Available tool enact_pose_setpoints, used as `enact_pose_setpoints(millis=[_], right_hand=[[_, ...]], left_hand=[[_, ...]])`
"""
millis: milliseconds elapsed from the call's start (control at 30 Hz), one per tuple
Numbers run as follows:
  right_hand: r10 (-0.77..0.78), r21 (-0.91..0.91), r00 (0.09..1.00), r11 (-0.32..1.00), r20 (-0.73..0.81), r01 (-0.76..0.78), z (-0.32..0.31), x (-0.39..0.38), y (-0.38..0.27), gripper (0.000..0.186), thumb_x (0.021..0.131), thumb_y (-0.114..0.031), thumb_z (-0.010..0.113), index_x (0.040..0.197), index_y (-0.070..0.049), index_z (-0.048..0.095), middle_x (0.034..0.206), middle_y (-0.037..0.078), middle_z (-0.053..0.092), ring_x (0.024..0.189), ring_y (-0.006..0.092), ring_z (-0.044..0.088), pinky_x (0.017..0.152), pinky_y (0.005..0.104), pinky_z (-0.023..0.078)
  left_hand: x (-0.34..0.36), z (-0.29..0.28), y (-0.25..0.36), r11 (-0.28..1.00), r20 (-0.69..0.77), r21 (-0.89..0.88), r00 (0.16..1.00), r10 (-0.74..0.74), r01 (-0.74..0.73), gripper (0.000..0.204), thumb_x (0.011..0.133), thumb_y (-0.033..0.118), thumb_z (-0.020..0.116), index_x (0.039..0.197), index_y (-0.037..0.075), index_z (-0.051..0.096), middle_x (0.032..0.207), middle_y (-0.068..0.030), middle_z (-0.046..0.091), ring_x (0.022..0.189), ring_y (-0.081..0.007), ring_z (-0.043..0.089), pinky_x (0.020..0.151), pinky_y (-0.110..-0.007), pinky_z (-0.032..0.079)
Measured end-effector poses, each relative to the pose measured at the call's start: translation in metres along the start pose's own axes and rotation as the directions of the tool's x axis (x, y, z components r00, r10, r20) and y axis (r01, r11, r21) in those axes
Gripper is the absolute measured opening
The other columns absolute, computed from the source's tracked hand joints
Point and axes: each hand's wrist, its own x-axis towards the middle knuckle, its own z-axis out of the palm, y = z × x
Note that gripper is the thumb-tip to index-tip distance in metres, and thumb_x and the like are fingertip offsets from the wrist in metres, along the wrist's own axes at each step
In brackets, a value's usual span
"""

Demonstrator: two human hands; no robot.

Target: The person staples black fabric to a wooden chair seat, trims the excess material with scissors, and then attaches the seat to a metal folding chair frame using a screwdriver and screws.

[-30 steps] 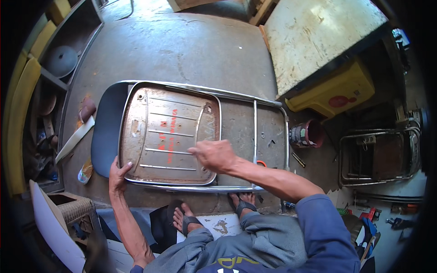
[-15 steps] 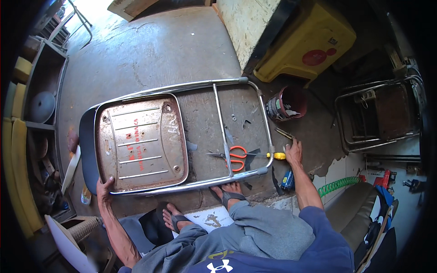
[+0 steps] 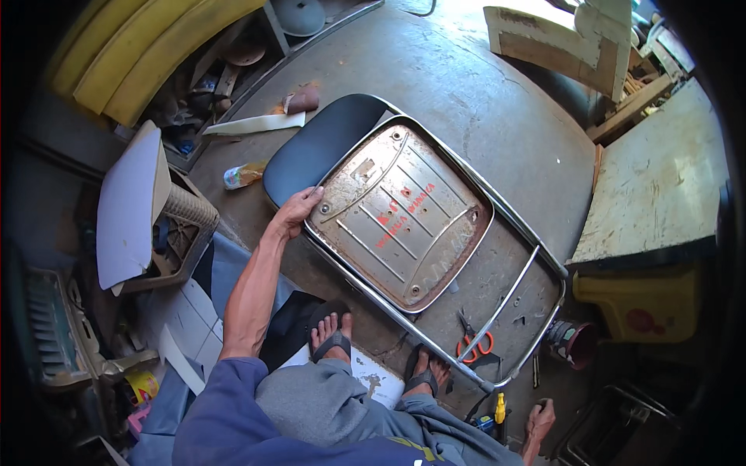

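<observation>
Grips a rust-flecked metal seat pan [image 3: 404,213] with the left hand [image 3: 295,211], thumb clamped over the rim at nine o'clock, fingers mostly out of sight beneath. Holds the right hand [image 3: 538,419] well apart from the pan, out at five o'clock, fingers loosely curled — too small in view to tell whether around anything.

Laid across the chromed chair frame [image 3: 510,290] at mid-view: the same pan, ribbed and marked in red, close against the dark backrest [image 3: 326,144] at its ten to eleven o'clock. Seems, by that one-handed hold, to be steadying the pan on the frame, with the right side turned toward the tools. Calls next, in all likelihood, for a firm left-hand hold and a right hand brought back to the pan — with a tool or without, impossible to say.

Farther out, at five o'clock: orange-handled scissors [image 3: 487,342] by the frame's crossbar, then a yellow-handled tool [image 3: 500,405] near the right hand. At four, a dark red bucket [image 3: 556,335] just outside the frame's end; at ten, beyond the backrest, a white strip [image 3: 256,124] on the floor; at nine, a brown stool [image 3: 194,221].
</observation>
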Motion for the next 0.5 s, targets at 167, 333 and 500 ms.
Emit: enact_pose_setpoints(millis=[167, 333, 500], right_hand=[[0.069, -0.016, 0.935, 0.998, 0.349, -0.068, -0.022, 0.043, -0.024, 0.058, 0.085, -0.017, 0.078, 0.138, -0.005, 0.058, 0.113, 0.021, 0.074, 0.098, 0.0356, 0.074, 0.087, 0.0436, 0.058], [-0.034, -0.114, 0.937, 0.99, 0.347, 0.078, 0.112, -0.004, -0.005, 0.097, 0.074, -0.029, 0.089, 0.154, -0.006, 0.038, 0.135, 0.029, 0.061, 0.124, 0.0424, 0.062, 0.1, 0.0509, 0.051], [0.189, -0.263, 0.945, 0.958, 0.266, -0.117, 0.12, -0.011, 0.003, 0.08, 0.084, -0.026, 0.076, 0.153, -0.011, 0.038, 0.126, 0.03, 0.067, 0.116, 0.0473, 0.065, 0.097, 0.0526, 0.052]], left_hand=[[0.016, 0.001, -0.021, 0.97, -0.196, 0.23, 0.973, 0.12, -0.073, 0.04, 0.106, 0.039, 0.062, 0.119, 0.001, 0.069, 0.092, -0.0052, 0.072, 0.08, -0.012, 0.064, 0.07, -0.031, 0.054], [0.02, 0.009, -0.029, 0.904, -0.348, 0.427, 0.92, 0.179, -0.014, 0.038, 0.102, 0.038, 0.069, 0.108, 0.0, 0.074, 0.087, -0.0049, 0.071, 0.081, -0.0135, 0.06, 0.073, -0.037, 0.05], [0.017, 0.014, -0.024, 0.893, -0.392, 0.448, 0.907, 0.156, 0.041, 0.039, 0.097, 0.042, 0.072, 0.106, 0.005, 0.077, 0.087, -0.0178, 0.074, 0.083, -0.0269, 0.072, 0.076, -0.044, 0.052]])
